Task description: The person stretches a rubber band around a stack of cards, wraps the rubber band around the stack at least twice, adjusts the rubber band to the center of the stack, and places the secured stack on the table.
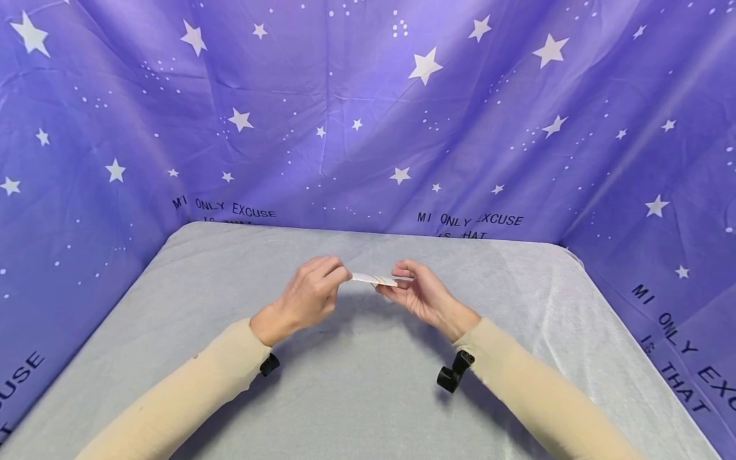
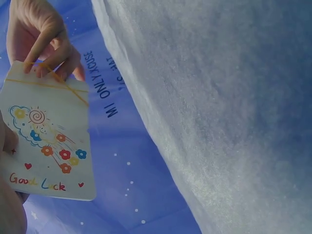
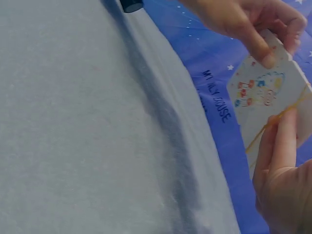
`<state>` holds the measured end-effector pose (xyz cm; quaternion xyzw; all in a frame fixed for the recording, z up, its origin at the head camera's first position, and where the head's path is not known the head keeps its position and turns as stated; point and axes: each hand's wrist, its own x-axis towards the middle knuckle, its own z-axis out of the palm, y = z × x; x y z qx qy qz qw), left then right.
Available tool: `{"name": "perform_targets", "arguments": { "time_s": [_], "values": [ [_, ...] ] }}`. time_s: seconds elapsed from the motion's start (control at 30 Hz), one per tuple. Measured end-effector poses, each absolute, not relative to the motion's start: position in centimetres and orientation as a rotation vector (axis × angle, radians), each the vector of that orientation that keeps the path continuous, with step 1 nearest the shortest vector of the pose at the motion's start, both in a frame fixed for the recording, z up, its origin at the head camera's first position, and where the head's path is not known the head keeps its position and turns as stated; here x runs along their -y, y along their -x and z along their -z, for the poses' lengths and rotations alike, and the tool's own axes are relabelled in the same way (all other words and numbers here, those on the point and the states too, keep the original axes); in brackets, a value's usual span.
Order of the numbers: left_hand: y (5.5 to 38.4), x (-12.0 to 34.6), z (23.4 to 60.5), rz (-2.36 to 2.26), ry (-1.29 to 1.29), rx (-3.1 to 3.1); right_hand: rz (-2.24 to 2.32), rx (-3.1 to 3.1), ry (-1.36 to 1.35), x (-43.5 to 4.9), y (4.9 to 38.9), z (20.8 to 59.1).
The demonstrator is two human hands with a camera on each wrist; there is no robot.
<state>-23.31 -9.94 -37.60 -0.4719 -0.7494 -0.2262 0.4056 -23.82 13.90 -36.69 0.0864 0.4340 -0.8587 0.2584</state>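
A small white notebook (image 2: 53,109) is held up in the air between both hands, close over the table in the head view. Its lower face carries drawn flowers, a sun and the words "Good Luck". My left hand (image 1: 316,287) pinches one end, with the thumb on the drawing side. At the other end is my right hand (image 1: 422,295), its fingers around that edge. A yellow rubber band (image 2: 73,91) runs across the notebook near this end, in crossing strands. Two right fingers (image 3: 282,141) catch it at their tips, on the drawing side.
A grey cloth covers the table (image 1: 368,383) below the hands. Behind and at both sides hangs a purple curtain (image 1: 356,153) with white stars and printed words. Black camera mounts (image 1: 451,377) hang from both wrists, under beige sleeves (image 1: 535,377).
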Motion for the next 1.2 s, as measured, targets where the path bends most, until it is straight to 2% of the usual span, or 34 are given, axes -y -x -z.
{"name": "perform_targets", "arguments": {
  "time_s": [0.2,0.83,1.2],
  "values": [
    [23.4,10.3,37.5,0.628,1.133,1.894,2.374,-1.213,-0.239,-14.0,23.5,36.2],
    [23.2,10.0,37.5,0.766,1.025,1.854,2.343,-1.571,0.041,-14.4,21.7,37.0],
    [23.1,9.1,37.4,0.889,0.958,1.791,2.373,-1.612,0.041,-14.7,21.7,36.6]
  ]
}}
